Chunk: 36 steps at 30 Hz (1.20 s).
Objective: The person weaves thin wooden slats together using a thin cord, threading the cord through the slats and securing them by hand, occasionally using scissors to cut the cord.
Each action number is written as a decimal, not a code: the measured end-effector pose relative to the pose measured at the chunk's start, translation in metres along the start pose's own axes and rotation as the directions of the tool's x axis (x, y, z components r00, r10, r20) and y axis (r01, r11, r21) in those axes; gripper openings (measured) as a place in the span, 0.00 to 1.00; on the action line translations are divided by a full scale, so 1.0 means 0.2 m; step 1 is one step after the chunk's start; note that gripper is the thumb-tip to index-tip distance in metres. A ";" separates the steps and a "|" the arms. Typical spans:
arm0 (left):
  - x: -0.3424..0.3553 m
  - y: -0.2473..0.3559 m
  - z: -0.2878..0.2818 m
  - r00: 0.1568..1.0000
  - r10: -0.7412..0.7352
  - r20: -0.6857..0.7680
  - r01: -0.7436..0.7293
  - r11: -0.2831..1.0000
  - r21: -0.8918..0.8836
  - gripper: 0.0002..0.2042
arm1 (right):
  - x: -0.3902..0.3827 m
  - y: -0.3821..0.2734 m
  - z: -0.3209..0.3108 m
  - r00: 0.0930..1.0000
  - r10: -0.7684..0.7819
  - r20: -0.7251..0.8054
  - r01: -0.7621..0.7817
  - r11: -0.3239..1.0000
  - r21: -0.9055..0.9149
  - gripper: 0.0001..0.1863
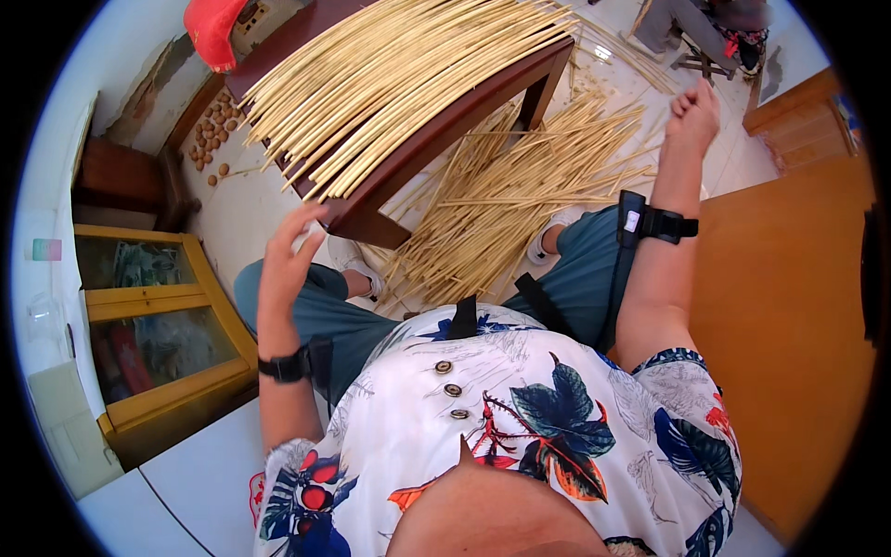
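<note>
Pale stalks [399, 88] are laid across the far surface [373, 202].
The left hand [293, 249] is spread nearby; the right hand [693, 119] is curled, any hold unclear. A label [632, 221] is borne by the right strap [670, 226], indistinct items [153, 265] by the left yellow cabinet [148, 304].

In front of you, the dark reddish-brown worktop [371, 206] bears a broad layer of pale stalks [399, 88], roughly parallel, their near ends jutting past its edge. Beneath and beside it, your light tiled floor [742, 162] carries a loose, crisscrossed stalk pile [520, 200] and, leftward, round brown balls [212, 130].
</note>
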State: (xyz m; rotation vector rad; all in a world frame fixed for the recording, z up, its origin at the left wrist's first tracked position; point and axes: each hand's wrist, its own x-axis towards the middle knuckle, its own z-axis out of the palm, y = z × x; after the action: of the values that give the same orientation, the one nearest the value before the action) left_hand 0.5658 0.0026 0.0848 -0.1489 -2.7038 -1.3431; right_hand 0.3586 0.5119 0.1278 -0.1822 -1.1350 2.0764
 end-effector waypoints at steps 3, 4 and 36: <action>0.22 0.15 0.15 0.975 0.217 -0.043 -0.208 0.966 0.155 0.18 | -0.24 0.11 0.27 0.930 0.183 0.320 -0.174 0.983 -0.056 0.07; 0.30 0.14 0.22 0.949 0.310 -0.058 -0.291 0.931 0.220 0.20 | -0.35 0.15 0.35 0.874 0.259 0.411 -0.232 0.966 -0.115 0.06; 0.46 -0.07 0.32 0.946 0.319 0.050 -0.243 0.602 0.761 0.39 | -1.03 0.36 0.51 0.314 0.808 0.498 -0.274 0.579 -0.768 0.06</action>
State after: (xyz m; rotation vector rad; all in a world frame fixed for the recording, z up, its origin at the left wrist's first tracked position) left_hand 0.4688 0.0482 0.0498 -0.3926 -2.7432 -0.0460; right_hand 0.4199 0.2811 0.0880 0.2086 -2.6639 2.4268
